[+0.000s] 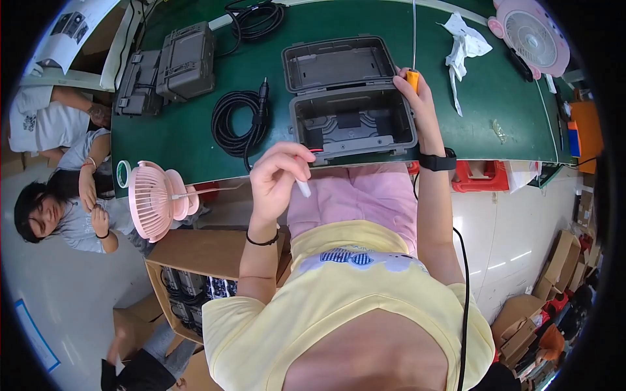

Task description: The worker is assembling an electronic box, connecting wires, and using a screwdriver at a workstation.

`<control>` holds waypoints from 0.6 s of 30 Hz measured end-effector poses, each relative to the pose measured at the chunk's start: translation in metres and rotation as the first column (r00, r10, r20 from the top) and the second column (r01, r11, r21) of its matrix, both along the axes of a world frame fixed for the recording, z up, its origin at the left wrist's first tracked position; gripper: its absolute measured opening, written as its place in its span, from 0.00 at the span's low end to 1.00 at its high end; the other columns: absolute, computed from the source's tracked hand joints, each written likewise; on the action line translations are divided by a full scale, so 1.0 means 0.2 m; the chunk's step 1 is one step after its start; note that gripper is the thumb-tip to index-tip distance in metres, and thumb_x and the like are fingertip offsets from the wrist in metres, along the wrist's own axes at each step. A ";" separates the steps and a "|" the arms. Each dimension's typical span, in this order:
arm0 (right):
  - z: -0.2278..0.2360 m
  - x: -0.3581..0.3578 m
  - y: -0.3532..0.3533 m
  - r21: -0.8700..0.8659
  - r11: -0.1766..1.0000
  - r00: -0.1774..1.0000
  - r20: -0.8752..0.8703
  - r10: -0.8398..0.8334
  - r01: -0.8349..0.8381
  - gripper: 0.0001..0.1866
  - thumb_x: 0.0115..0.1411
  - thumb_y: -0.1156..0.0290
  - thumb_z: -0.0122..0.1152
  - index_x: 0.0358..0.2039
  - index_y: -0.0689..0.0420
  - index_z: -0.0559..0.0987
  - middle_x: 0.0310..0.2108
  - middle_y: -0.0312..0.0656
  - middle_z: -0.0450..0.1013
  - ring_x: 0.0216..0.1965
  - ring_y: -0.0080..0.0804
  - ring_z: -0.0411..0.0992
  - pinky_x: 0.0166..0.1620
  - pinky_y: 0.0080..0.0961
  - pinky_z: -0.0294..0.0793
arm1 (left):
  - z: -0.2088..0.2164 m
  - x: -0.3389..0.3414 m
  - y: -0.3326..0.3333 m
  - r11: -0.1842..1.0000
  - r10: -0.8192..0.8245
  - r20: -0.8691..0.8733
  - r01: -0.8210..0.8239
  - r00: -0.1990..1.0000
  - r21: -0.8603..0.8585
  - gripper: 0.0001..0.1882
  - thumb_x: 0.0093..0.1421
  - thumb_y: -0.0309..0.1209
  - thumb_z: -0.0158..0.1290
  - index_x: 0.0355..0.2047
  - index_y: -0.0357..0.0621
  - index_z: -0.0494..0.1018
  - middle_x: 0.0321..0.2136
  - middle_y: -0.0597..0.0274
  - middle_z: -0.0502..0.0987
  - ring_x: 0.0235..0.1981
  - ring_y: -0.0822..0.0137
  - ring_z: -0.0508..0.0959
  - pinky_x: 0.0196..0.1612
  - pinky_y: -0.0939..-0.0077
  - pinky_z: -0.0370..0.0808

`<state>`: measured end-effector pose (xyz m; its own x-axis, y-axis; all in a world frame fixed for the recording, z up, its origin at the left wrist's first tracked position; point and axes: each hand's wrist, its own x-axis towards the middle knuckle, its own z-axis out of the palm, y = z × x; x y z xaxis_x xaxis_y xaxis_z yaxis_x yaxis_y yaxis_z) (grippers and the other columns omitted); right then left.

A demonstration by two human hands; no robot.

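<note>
An open grey plastic case [391,144] lies on the green table in front of me, its lid [336,63] folded back. My left hand [280,174] is at the case's near left corner, fingers curled, pinching a thin red and black wire [315,150]. A small white piece [304,188] shows below those fingers; whether it is held or worn on a finger, I cannot tell. At the case's right side, my right hand [422,107] grips the yellow handle of a screwdriver [413,79], its shaft pointing away from me. A coiled black cable [225,124] with a plug lies left of the case.
More grey cases [188,62] and another black cable coil [259,23] are at the back left. A pink fan [153,201] stands by the left edge, another fan [531,42] far right, near crumpled white paper [464,49]. A carton [195,254] of cases sits below left; people sit at left.
</note>
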<state>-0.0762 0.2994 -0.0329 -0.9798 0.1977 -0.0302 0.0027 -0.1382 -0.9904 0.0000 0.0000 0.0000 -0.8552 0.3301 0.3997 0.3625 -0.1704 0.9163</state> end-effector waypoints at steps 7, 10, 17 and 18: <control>-0.05 -0.01 0.00 -0.132 0.991 0.993 -0.120 0.016 -0.032 0.16 0.59 0.67 0.69 0.41 0.57 0.72 0.59 0.54 0.68 0.63 0.34 0.64 0.63 0.24 0.61 | -0.03 -0.06 -0.05 0.470 -0.554 0.478 -0.219 0.681 0.855 0.07 0.65 0.17 0.46 0.36 0.44 0.67 0.47 0.52 0.71 0.29 0.70 0.70 0.29 0.85 0.73; -0.06 0.00 0.01 -0.102 0.995 0.990 -0.140 -0.002 -0.012 0.18 0.58 0.64 0.71 0.42 0.56 0.73 0.50 0.43 0.72 0.59 0.29 0.67 0.60 0.21 0.62 | 0.01 -0.05 -0.03 0.475 -0.502 0.468 -0.220 0.727 0.852 0.15 0.67 0.26 0.51 0.54 0.41 0.68 0.61 0.47 0.64 0.45 0.62 0.74 0.46 0.76 0.77; -0.08 0.01 0.05 -0.101 0.994 0.997 -0.057 0.046 -0.052 0.20 0.57 0.62 0.73 0.44 0.55 0.73 0.43 0.35 0.70 0.45 0.19 0.67 0.51 0.17 0.65 | -0.03 0.03 -0.10 0.731 -0.295 0.355 -0.030 0.887 0.682 0.27 0.68 0.35 0.54 0.65 0.44 0.62 0.65 0.49 0.62 0.55 0.57 0.72 0.52 0.69 0.75; -0.07 0.01 0.04 -0.064 0.996 0.994 -0.093 0.050 -0.056 0.20 0.57 0.63 0.73 0.43 0.54 0.72 0.45 0.35 0.69 0.45 0.19 0.67 0.50 0.17 0.65 | -0.03 0.03 -0.11 0.766 -0.289 0.324 0.014 0.901 0.643 0.27 0.68 0.36 0.54 0.65 0.48 0.63 0.66 0.50 0.62 0.52 0.61 0.71 0.47 0.73 0.76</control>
<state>-0.0734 0.3080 -0.0476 -0.9881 0.1457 0.0486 -0.0783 -0.2056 -0.9755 0.0066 -0.0220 -0.0051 -0.9391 0.2701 0.2124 -0.0735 -0.7617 0.6437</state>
